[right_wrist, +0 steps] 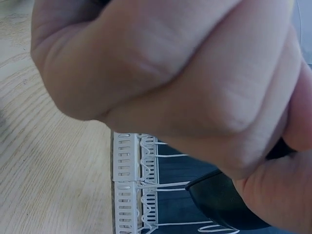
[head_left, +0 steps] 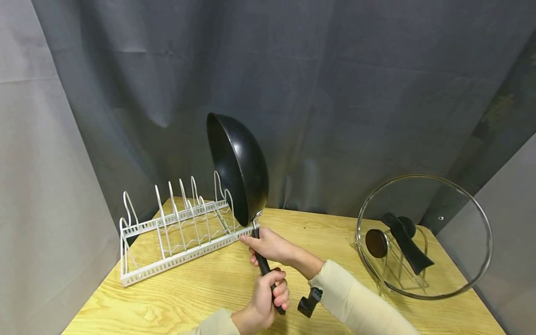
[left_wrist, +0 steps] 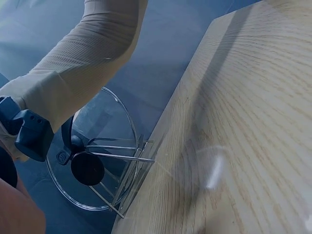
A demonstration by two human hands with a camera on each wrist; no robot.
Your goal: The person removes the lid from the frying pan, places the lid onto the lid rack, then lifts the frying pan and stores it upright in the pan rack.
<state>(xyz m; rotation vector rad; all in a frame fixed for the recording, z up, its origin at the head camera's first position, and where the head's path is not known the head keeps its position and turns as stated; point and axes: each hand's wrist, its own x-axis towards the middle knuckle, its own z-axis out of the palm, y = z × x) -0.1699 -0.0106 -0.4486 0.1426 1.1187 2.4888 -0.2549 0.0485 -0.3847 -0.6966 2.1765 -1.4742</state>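
A deep black wok (head_left: 247, 163) is held tipped on its side at the right end of a white wire rack (head_left: 180, 256), its open side facing left. Its bowl overlaps the rack's last upright loops. My right hand (head_left: 274, 244) grips the black handle close to the bowl. Lower down, near the handle's end, my left hand (head_left: 268, 298) has its fingers wrapped round it. The right wrist view shows the curled right hand (right_wrist: 170, 83) large, with part of the wok (right_wrist: 224, 204) beside the rack (right_wrist: 126, 200).
At the right of the wooden table (head_left: 322, 232), a large glass lid (head_left: 489, 242) with a black handle (head_left: 406, 244) leans on a small wire stand (head_left: 383, 274). Grey curtains (head_left: 356, 93) close off the back and sides.
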